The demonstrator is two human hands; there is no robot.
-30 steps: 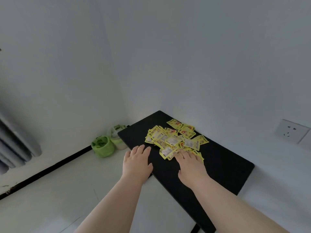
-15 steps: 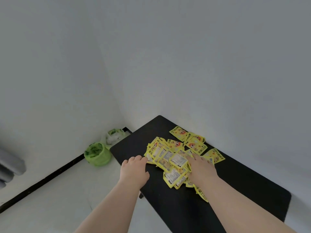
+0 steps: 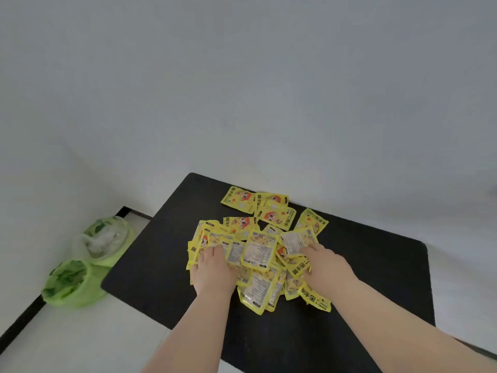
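Observation:
Several yellow snack packets (image 3: pixel 260 251) lie in a loose heap on a black table (image 3: pixel 164 238). Some show a cartoon face, others their printed backs. My left hand (image 3: pixel 212 273) rests flat on the heap's left side, its fingertips tucked among the packets. My right hand (image 3: pixel 328 267) lies on the right side, fingertips hidden under a packet with its back up. Neither hand visibly curls round a packet. A few packets (image 3: pixel 258 203) lie apart at the far edge by the wall.
The table stands against a white wall (image 3: pixel 269 103). On the white floor to its left sit two bins lined with green bags (image 3: pixel 71 286), (image 3: pixel 107 240), in the room's corner. A black skirting strip (image 3: pixel 18 321) runs along the floor's left edge.
Both hands have slid forward from the table's near side into the heap, and packets have bunched up between them. The view has come closer and tilted down.

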